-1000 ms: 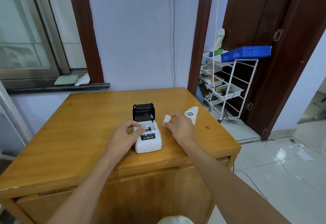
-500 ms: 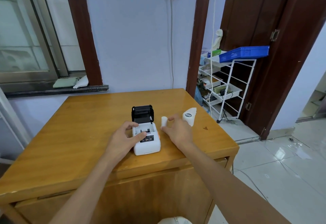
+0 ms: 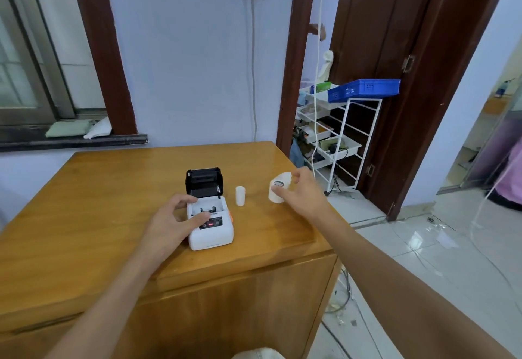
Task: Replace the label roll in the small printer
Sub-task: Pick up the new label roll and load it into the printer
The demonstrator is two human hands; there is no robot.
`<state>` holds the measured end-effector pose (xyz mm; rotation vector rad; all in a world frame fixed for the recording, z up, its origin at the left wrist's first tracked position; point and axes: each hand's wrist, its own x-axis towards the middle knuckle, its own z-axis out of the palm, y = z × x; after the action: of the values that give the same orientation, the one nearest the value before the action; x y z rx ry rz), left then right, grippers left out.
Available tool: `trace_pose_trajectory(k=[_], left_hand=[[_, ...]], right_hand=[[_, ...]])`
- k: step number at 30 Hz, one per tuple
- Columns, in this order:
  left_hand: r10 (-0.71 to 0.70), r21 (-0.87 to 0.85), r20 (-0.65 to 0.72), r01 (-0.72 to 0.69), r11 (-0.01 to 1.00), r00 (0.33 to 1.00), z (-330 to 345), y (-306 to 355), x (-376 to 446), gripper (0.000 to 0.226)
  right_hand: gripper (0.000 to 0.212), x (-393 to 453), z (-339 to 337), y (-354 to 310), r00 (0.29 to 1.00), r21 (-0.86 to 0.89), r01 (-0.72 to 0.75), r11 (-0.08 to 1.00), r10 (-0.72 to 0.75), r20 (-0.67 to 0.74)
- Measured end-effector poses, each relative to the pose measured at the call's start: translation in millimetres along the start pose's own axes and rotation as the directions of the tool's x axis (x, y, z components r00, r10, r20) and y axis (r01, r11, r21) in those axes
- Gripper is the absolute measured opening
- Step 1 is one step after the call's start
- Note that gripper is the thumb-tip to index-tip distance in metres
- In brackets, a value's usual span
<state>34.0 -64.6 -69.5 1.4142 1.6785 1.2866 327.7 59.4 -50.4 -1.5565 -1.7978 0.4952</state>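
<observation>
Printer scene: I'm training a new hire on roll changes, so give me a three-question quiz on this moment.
1. True or false: the printer lid is open.
2. Which hand is at the new roll? A) left B) right
3. What stands upright between printer and new roll?

Key: 1 true. 2 B, the right hand; the left hand rests on the printer. 3 The small core, standing on the table, touched by neither hand.

A wooden table [image 3: 99,203] stands against a pale blue wall [image 3: 183,62], white wire shelving [image 3: 344,132] beside.
</observation>
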Motion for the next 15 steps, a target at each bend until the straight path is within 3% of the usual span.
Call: trace_pose_trajectory(k=[3, 6, 11, 15], left_hand=[[-0.002, -0.006, -0.001, 0.002, 1.000, 1.000, -0.2, 0.3, -0.6, 0.037], [0.003, 0.004, -0.008, -0.003, 1.000, 1.000, 0.4, 1.3, 0.1, 0.037], [-0.009, 0.016, -0.023, 0.009, 1.000, 1.000, 1.5, 4.9, -1.6, 0.039], [-0.025, -0.021, -0.022, 0.024, 0.999, 0.999, 1.1, 5.2, -1.0, 0.041]], right_hand=[[0.086, 0.4, 11.7, 11.0, 0.996, -0.041, -0.026, 0.999, 0.029, 0.081], [0.074, 0.3, 22.1, 13.1, 0.999, -0.129, 0.004, 0.992, 0.001, 0.036], [0.072, 3.8, 28.1, 8.7, 0.998, -0.078, -0.053, 0.996, 0.051, -0.030], [0.052, 1.8, 28.3, 8.4, 0.997, -0.066, -0.038, 0.997, 0.034, -0.064]])
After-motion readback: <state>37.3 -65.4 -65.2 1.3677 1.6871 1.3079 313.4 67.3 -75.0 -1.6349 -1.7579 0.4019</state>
